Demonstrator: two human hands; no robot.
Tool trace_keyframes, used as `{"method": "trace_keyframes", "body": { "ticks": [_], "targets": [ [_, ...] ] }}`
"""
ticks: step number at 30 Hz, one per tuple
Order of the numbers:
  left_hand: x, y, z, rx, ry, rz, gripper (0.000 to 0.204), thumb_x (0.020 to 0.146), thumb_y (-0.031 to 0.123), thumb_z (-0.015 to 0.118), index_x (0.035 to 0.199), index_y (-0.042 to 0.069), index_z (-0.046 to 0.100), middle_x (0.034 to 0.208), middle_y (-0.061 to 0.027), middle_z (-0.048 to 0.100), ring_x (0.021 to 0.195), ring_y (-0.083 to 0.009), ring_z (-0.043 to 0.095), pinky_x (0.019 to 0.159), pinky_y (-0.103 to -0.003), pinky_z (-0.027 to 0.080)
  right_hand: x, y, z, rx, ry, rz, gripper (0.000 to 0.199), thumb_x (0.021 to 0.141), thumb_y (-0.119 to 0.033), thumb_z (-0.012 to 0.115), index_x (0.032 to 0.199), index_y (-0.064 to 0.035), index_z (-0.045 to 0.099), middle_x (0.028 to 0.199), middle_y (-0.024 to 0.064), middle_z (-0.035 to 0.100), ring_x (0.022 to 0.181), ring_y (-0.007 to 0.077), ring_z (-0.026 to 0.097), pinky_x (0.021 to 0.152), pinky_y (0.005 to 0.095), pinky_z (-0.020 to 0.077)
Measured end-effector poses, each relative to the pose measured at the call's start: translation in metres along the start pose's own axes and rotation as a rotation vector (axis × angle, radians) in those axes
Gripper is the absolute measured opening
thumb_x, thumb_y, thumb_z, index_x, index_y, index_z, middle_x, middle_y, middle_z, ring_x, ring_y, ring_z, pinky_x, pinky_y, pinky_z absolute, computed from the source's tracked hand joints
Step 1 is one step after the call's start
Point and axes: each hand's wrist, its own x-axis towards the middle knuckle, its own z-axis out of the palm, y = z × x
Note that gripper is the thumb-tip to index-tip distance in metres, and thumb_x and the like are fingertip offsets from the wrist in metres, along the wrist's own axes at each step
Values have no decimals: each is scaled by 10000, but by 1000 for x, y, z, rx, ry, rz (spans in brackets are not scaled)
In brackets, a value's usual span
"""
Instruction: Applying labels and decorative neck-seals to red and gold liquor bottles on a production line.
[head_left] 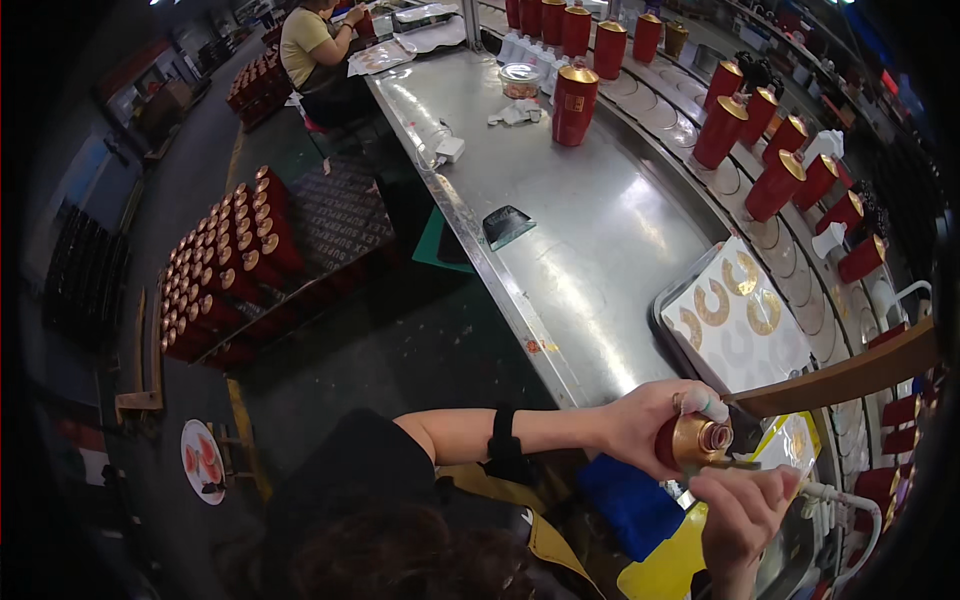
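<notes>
The left hand (650, 420) had its grip wrapped round one red bottle (690, 440) with a gold neck, held just over the near edge of the steel surface (580, 220). The right hand (740, 510) pinched a thin tool with a white hose (850, 500) right at the bottle's mouth. One tray (735, 315) beside them showed four gold crescent labels. One red bottle (573, 103) stood alone farther up the surface. One other person (310, 50) sat far off.
</notes>
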Motion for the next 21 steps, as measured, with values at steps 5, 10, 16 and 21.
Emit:
{"method": "trace_keyframes", "body": {
  "ticks": [5,10,16,21],
  "targets": [
    [-9,7,-4,51,-2,22,812,617,193,957,1323,66,577,1300,-118,592,1211,-286,589,1062,-379,478,-32,-11,11,103,1,100,142,740,-67,705,784,-193,754,790,-37,739,746,156,636,805,366,394],
    [-28,3,3,56,309,-57,798,582,160,951,1289,88,588,1277,-126,610,1175,-310,595,1020,-416,460,0,22,13,130,-1,-1,226,700,-70,724,888,-176,790,936,-34,773,808,142,669,800,339,414],
    [-15,-9,0,195,352,57,889,598,140,972,1327,91,465,1312,-192,551,1156,-319,599,969,-422,506,-16,17,41,194,112,48,204,707,-106,738,902,-146,784,910,-49,755,740,144,600,738,294,460],
    [-17,-10,6,157,355,73,931,583,108,976,1338,116,431,1311,-181,536,1186,-301,583,979,-400,514,-5,0,39,445,102,583,219,835,-91,764,1045,-50,719,874,107,727,758,275,677,712,373,522]
  ]
}}
